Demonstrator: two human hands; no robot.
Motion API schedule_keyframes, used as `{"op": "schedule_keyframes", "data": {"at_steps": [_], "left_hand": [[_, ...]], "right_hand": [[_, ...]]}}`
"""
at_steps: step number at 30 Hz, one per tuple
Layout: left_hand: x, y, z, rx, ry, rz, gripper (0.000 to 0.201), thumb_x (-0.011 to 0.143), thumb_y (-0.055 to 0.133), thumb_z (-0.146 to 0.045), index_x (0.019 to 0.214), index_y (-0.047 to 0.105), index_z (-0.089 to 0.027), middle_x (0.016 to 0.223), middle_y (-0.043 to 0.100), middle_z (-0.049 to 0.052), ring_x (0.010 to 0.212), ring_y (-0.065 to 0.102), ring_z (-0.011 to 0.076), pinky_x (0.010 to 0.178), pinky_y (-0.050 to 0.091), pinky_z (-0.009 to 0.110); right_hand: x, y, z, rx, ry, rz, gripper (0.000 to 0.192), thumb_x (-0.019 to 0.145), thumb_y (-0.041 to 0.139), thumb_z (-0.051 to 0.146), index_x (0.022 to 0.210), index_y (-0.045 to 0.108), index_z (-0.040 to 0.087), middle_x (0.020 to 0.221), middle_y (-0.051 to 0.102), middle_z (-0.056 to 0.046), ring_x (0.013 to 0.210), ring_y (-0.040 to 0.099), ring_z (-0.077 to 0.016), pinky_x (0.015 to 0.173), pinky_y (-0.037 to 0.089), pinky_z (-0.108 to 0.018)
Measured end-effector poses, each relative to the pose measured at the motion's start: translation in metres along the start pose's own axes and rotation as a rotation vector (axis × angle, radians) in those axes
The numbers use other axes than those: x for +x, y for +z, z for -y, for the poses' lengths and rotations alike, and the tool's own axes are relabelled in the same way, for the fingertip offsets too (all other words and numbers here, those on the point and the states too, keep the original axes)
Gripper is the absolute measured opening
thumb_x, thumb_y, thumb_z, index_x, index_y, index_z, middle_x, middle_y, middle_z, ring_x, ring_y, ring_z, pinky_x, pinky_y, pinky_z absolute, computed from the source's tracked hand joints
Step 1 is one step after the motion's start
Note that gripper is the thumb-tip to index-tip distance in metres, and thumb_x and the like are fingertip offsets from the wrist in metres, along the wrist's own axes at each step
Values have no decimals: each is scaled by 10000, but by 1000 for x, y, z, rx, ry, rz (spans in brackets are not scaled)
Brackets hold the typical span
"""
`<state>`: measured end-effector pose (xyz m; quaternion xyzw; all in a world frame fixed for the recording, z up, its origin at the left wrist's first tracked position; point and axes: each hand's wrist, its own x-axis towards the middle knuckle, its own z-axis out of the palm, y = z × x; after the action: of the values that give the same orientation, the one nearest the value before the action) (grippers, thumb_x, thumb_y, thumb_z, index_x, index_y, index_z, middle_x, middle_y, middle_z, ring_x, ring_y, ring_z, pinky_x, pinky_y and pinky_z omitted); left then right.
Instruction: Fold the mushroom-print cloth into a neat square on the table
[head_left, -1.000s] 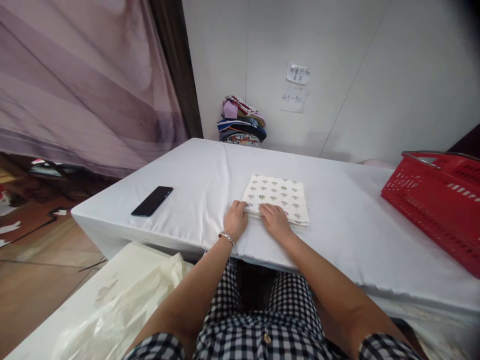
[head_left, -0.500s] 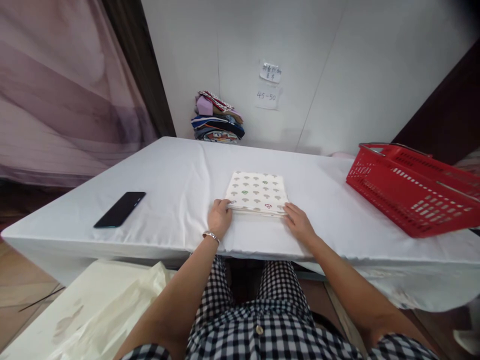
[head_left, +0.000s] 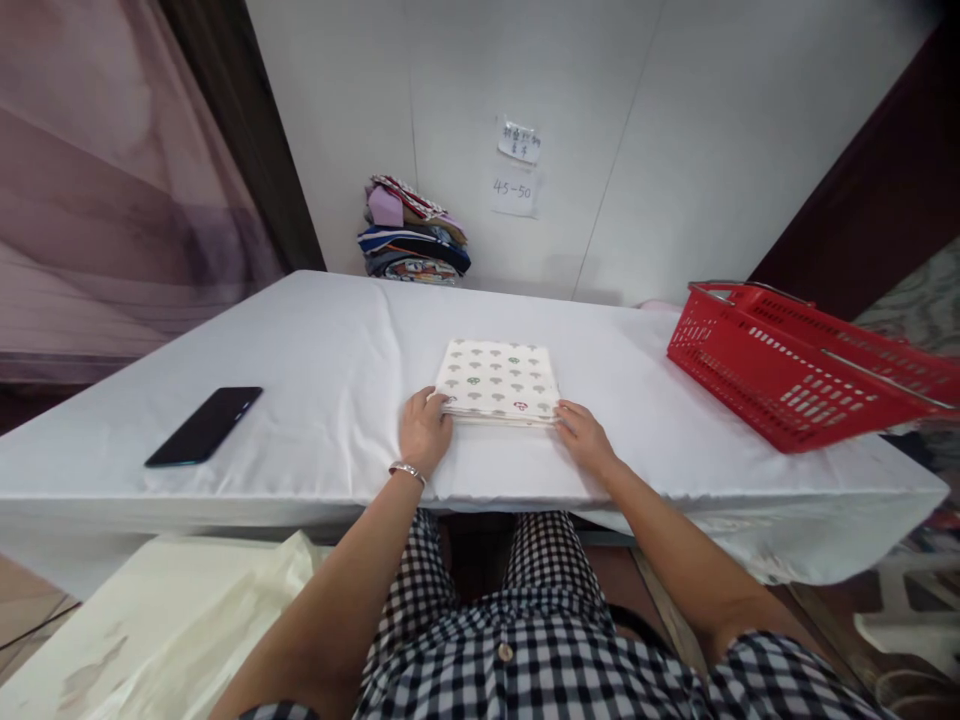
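Note:
A folded cream cloth (head_left: 497, 378) with small printed motifs lies flat near the front of a table covered in white fabric (head_left: 330, 350). My left hand (head_left: 424, 430), with a bracelet at the wrist, rests at the cloth's near left corner, fingers curled against its edge. My right hand (head_left: 583, 436) touches the near right corner with its fingertips. Whether either hand grips the folded layers or only presses them is unclear.
A black phone (head_left: 204, 426) lies on the table at the left. A red plastic basket (head_left: 780, 360) stands at the right. A stack of folded clothes (head_left: 412, 232) sits at the back against the wall under paper notes (head_left: 514, 168). A pale plastic bag (head_left: 165, 630) is below left.
My right hand slid from the cloth's near middle out to its right corner. The view swung to the right, so the table and basket shifted left.

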<state>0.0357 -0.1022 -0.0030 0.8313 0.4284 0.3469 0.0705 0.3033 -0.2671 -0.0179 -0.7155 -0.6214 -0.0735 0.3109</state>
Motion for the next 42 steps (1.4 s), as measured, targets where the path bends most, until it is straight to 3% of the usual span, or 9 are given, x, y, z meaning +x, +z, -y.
{"op": "schedule_keyframes", "data": {"at_steps": [5, 11, 16, 20, 22, 28, 32, 42], "left_hand": [[-1, -2, -6, 33, 84, 90, 351, 789, 500, -197, 1126, 576, -255, 1282, 508, 52, 1209, 411, 242, 965, 364, 403], [1, -4, -6, 13, 47, 144, 329, 807, 488, -210, 1113, 598, -262, 1250, 541, 42, 1192, 429, 231, 960, 378, 394], [1, 0, -3, -56, 56, 130, 330, 801, 496, -209, 1109, 605, -250, 1235, 544, 49, 1180, 434, 230, 969, 394, 399], [1, 2, -1, -63, 67, 125, 326, 804, 493, -209, 1108, 606, -237, 1227, 545, 53, 1171, 437, 228, 980, 397, 401], [1, 2, -1, -65, 65, 122, 327, 804, 492, -209, 1109, 605, -242, 1228, 543, 53, 1171, 438, 228, 981, 402, 402], [2, 2, 0, -80, 68, 124, 341, 801, 485, -197, 1118, 600, -248, 1226, 543, 53, 1171, 441, 225, 996, 396, 399], [2, 5, 3, -90, 91, 108, 330, 802, 482, -194, 1107, 606, -226, 1212, 547, 60, 1163, 443, 215, 1025, 371, 364], [2, 6, 3, -102, 92, 92, 317, 801, 487, -200, 1092, 610, -228, 1201, 552, 54, 1155, 443, 215, 1020, 372, 352]], "right_hand": [[6, -2, -9, 92, 21, 23, 293, 863, 440, 245, 1076, 639, 220, 1204, 584, -53, 1121, 527, -173, 982, 420, -369], [10, -9, -12, 109, 59, 61, 305, 851, 434, 202, 1064, 650, 231, 1209, 581, -38, 1078, 559, -174, 956, 435, -361], [16, -16, -4, -72, 8, 128, 291, 877, 416, 230, 1055, 646, 243, 1129, 599, -31, 994, 571, -175, 837, 477, -313], [20, -23, 1, -137, -66, 84, 289, 898, 369, 208, 1001, 638, 213, 1015, 604, -41, 960, 548, -165, 797, 460, -270], [20, -26, 2, -163, -92, 78, 284, 900, 362, 193, 1002, 627, 206, 1028, 594, -46, 973, 532, -165, 795, 451, -265], [14, -27, 1, -247, -140, 237, 214, 880, 445, 216, 1005, 618, 221, 1057, 589, -38, 973, 521, -165, 777, 444, -266], [13, -25, 0, -256, -147, 243, 223, 870, 483, 261, 1060, 597, 234, 1094, 570, -43, 993, 507, -170, 785, 445, -278], [22, -24, 6, -320, -147, 245, 203, 892, 431, 211, 989, 609, 219, 1027, 582, -40, 941, 504, -169, 756, 428, -273]]}}
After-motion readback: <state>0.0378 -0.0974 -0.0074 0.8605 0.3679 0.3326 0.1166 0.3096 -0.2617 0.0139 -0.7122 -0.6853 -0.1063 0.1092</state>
